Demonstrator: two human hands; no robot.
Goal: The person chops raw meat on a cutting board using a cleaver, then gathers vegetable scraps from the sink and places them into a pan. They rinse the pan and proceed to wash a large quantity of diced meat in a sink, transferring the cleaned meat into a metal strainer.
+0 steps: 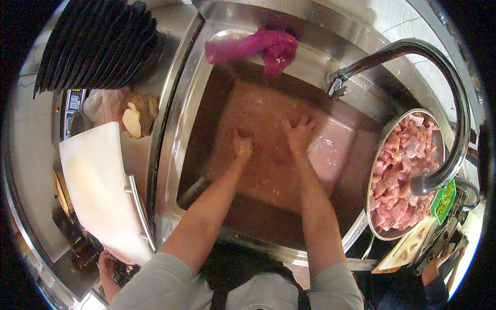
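Both my arms reach down into a steel sink [173, 155] filled with cloudy reddish-brown water. My right hand [299, 134] is at the water near the sink's middle, its fingers spread apart, with nothing seen in them. A short way to its left is my left hand [243, 143], a thin yellow band at its wrist. The murky water hides most of that hand's fingers and anything they may touch. Small pale bits show in the water. To the right stands a wide metal bowl [370, 192] heaped with raw meat chunks [403, 165], apart from both hands.
A curved faucet [460, 98] arches over the bowl. Purple netting [258, 47] lies on the sink's far ledge. Leftward are a white cutting board [98, 175] and a stack of black ridged items [95, 46]. Other people's hands [106, 264] show at both lower sides.
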